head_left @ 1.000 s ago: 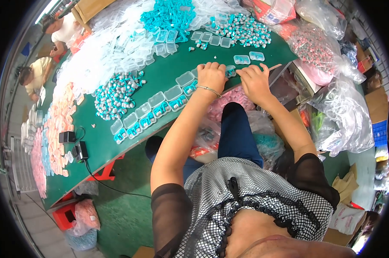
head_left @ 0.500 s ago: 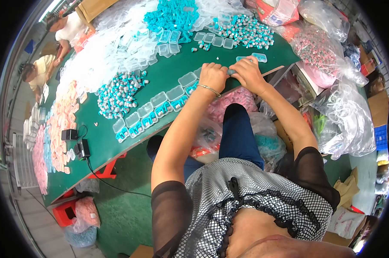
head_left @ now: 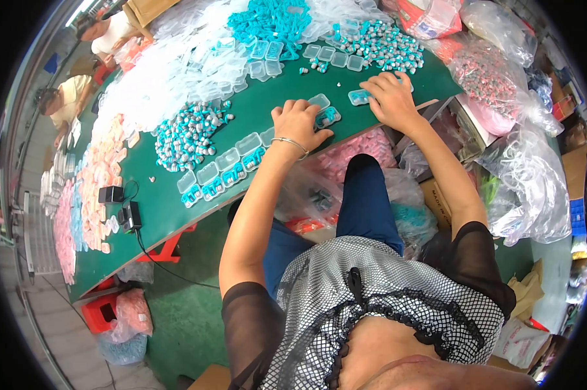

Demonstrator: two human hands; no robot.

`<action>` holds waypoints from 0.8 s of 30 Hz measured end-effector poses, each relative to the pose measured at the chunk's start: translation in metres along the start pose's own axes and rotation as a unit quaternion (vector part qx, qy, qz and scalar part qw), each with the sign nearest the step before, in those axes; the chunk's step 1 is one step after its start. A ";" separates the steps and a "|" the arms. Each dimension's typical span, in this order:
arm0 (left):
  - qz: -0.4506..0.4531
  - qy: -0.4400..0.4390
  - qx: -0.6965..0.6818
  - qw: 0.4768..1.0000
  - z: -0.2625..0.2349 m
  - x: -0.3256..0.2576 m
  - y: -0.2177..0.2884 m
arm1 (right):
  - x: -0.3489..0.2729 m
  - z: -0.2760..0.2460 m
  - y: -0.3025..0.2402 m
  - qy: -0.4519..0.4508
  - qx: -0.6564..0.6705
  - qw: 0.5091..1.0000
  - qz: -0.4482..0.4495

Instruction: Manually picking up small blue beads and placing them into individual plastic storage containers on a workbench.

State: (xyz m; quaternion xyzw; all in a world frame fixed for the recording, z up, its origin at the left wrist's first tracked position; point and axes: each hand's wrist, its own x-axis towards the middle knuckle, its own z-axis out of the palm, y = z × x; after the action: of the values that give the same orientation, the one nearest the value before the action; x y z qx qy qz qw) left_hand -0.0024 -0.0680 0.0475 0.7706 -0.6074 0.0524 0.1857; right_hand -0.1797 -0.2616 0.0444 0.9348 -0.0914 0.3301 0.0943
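Note:
A row of small clear plastic cases [head_left: 248,143] stands with lids raised along the table's near edge, turquoise and grey pieces inside. My left hand [head_left: 298,127] lies over the right part of that row, thumb spread away from the fingers, hiding the cases beneath. Just right of its thumb is another filled case [head_left: 328,116] with its lid up. My right hand [head_left: 392,101] is farther right, fingers stretched out over closed cases with turquoise contents, one closed case [head_left: 359,97] showing at its left side. Whether the right fingers press on these cases is hidden.
Heaps of turquoise-and-grey pieces [head_left: 188,136], clear cases [head_left: 176,71] and turquoise parts [head_left: 267,29] cover the green table [head_left: 261,97]. A black adapter [head_left: 129,216] with a cord sits at left. Plastic bags [head_left: 524,169] crowd the right side. Two people work at far left.
My hands have moved apart: the left went left and down onto the row of cases, the right shifted right onto the closed cases. The grey piece between them is out of sight.

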 end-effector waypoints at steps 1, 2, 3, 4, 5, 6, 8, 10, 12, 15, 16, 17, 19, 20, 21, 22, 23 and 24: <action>-0.001 -0.001 0.001 1.000 0.003 0.000 0.000 | 0.007 0.005 -0.004 0.003 0.032 0.999 0.006; -0.010 -0.003 0.004 1.000 0.007 0.001 0.000 | 0.015 0.010 -0.009 0.006 0.064 0.998 0.012; -0.018 -0.004 0.007 1.000 0.008 0.001 0.002 | 0.024 0.016 -0.016 -0.035 0.106 0.994 0.014; -0.016 -0.005 0.008 1.000 0.009 0.002 0.004 | 0.030 0.025 -0.020 -0.034 0.105 0.994 0.016; -0.007 -0.003 0.002 1.000 0.009 0.002 0.007 | 0.035 0.036 -0.024 -0.057 0.117 0.991 0.012; -0.001 0.000 -0.003 1.000 0.009 0.001 0.007 | 0.040 0.042 -0.030 -0.079 0.130 0.988 0.005; -0.001 -0.005 0.001 1.000 0.010 0.002 0.011 | 0.044 0.046 -0.033 -0.117 0.127 0.985 0.017; -0.004 -0.010 0.004 1.000 0.010 0.000 0.012 | 0.051 0.042 -0.033 -0.214 0.143 0.966 0.024; -0.006 0.059 -0.019 0.998 0.014 -0.002 0.013 | 0.052 0.039 -0.029 -0.201 0.158 0.966 0.022; -0.053 0.173 -0.039 0.983 0.023 0.001 0.015 | 0.047 0.040 -0.021 -0.150 0.253 0.956 -0.002; -0.055 0.173 -0.041 0.983 0.024 0.001 0.015 | 0.043 0.037 -0.021 -0.145 0.289 0.946 -0.005; -0.023 0.141 -0.040 0.989 0.024 0.001 0.014 | 0.038 0.034 -0.021 -0.140 0.324 0.936 -0.007; 0.005 0.111 -0.037 0.993 0.021 -0.001 0.011 | 0.031 0.020 -0.029 -0.119 0.337 0.933 -0.035; 0.018 0.095 -0.010 0.995 0.020 -0.002 0.008 | 0.027 0.014 -0.035 -0.098 0.349 0.930 -0.061; 0.035 0.078 0.015 0.996 0.021 0.000 0.009 | 0.023 0.010 -0.040 -0.088 0.334 0.937 -0.060; 0.037 0.078 0.014 0.996 0.022 0.002 0.010 | 0.021 0.011 -0.040 -0.088 0.332 0.937 -0.059; 0.047 0.092 0.015 0.995 0.023 0.003 0.010 | 0.017 0.015 -0.041 -0.066 0.312 0.946 -0.058; 0.057 0.107 0.016 0.992 0.025 0.005 0.010 | 0.016 0.018 -0.041 -0.042 0.291 0.954 -0.058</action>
State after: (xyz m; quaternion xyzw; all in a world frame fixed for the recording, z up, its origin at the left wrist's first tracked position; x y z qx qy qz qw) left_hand -0.0140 -0.0828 0.0284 0.7273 -0.6264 0.1552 0.2337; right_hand -0.1474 -0.2279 0.0358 0.9384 0.0588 0.2970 -0.1666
